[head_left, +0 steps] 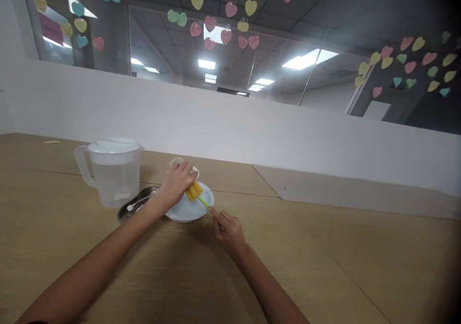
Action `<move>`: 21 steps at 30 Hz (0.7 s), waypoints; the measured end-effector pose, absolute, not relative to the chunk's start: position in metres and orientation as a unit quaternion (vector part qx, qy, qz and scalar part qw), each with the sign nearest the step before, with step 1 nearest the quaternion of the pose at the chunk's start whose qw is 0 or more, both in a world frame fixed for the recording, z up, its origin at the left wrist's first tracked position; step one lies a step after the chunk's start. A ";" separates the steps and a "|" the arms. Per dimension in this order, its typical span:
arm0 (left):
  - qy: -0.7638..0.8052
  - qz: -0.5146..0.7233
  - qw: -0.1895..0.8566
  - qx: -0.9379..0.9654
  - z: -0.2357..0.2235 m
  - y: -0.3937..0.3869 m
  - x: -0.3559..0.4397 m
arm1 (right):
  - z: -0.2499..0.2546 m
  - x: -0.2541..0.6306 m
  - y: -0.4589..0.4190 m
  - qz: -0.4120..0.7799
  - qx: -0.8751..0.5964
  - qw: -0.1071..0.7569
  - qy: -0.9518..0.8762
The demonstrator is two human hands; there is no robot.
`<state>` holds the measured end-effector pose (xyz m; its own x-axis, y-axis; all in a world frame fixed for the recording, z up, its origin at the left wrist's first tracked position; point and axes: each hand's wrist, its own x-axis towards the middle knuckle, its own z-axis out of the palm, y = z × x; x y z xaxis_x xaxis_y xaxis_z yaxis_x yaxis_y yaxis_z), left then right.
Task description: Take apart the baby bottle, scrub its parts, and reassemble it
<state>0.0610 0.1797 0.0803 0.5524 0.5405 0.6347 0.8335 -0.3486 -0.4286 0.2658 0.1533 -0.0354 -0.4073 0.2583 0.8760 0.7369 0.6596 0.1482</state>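
My right hand [229, 230] is closed around the thin green handle of a sponge brush [194, 190] with a yellow sponge head. My left hand [177, 182] is closed on a white thing with a curved rim [196, 172], mostly hidden by the fingers; its kind cannot be made out. The yellow head touches or lies just under the left fingers. Below both hands sits a shallow white dish [187, 214]. Partly behind the left forearm, a kidney-shaped metal tray [123, 214] holds small white items, one like a stick with a rounded end.
A clear lidded pitcher [118, 180] with liquid in it stands left of the tray, handle to the left. A small flat pale piece [51, 142] lies at the table's far left. Behind the table [324, 266] rises a white wall [216, 127] below windows with heart-shaped notes.
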 end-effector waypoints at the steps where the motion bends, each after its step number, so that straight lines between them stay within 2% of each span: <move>1: -0.420 -0.186 0.381 -0.803 0.076 0.178 0.067 | -0.036 0.266 0.154 -0.256 -0.320 0.447 -0.795; 7: -0.349 -0.165 0.347 -0.855 0.061 0.164 0.097 | -0.037 0.268 0.157 -0.246 -0.335 0.448 -0.791; 13: -0.420 -0.216 0.295 -0.831 0.075 0.182 0.066 | -0.035 0.263 0.159 -0.258 -0.334 0.439 -0.793; 21: -0.354 -0.192 0.280 -0.871 0.065 0.164 0.093 | -0.039 0.266 0.154 -0.187 -0.357 0.449 -0.797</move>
